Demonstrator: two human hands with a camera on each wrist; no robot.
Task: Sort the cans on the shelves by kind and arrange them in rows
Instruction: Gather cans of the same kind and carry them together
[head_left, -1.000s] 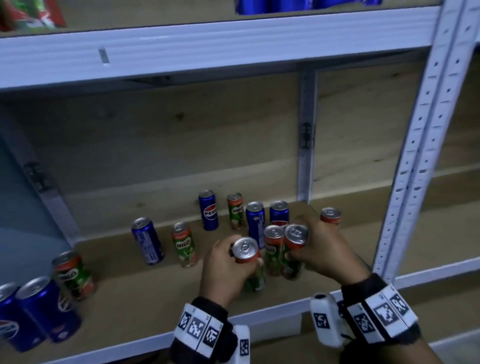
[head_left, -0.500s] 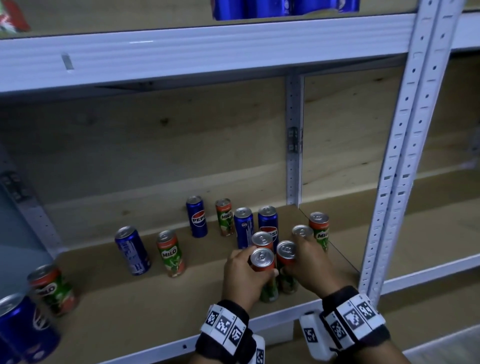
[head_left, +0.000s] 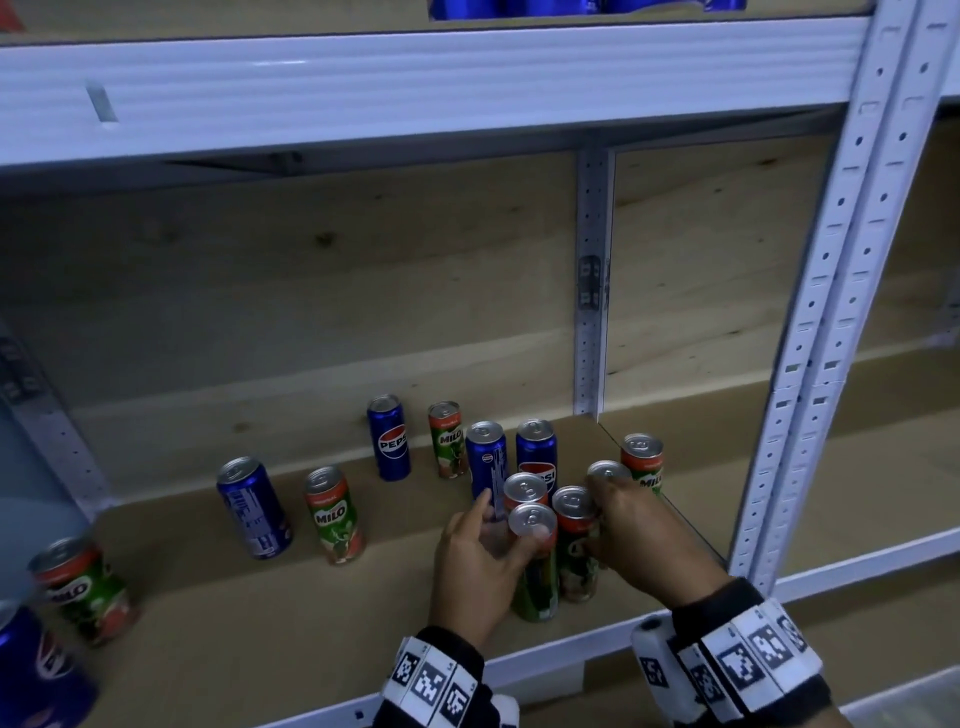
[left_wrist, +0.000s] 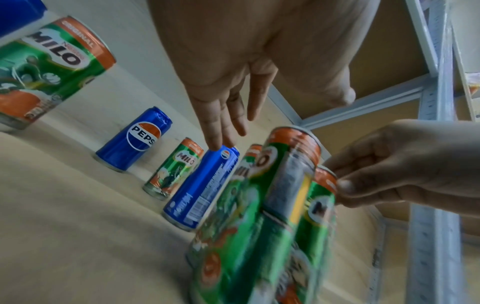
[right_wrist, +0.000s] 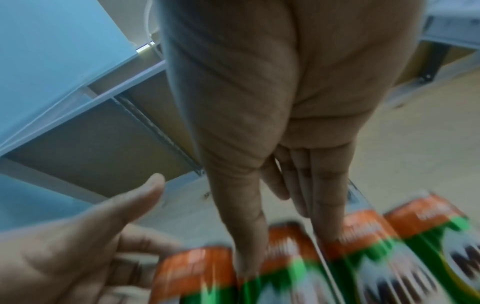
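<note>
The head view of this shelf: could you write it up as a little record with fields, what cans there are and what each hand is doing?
place: wooden shelf in a white metal rack
kinds: green Milo cans and blue Pepsi cans, mixed, all upright
grouped: cluster of Milo cans at the front right
left hand: open, fingers straight beside the front Milo can
right hand: fingers against the cluster's right side
loose cans: Pepsi can near the back, Milo can further left
sorting: not finished

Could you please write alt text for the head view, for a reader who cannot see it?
Two hands, left hand and right hand, steady a tight cluster of Milo cans near the front of a wooden shelf. Behind and to the left stand more Milo cans mixed with blue Pepsi cans, all upright and unsorted.
</note>
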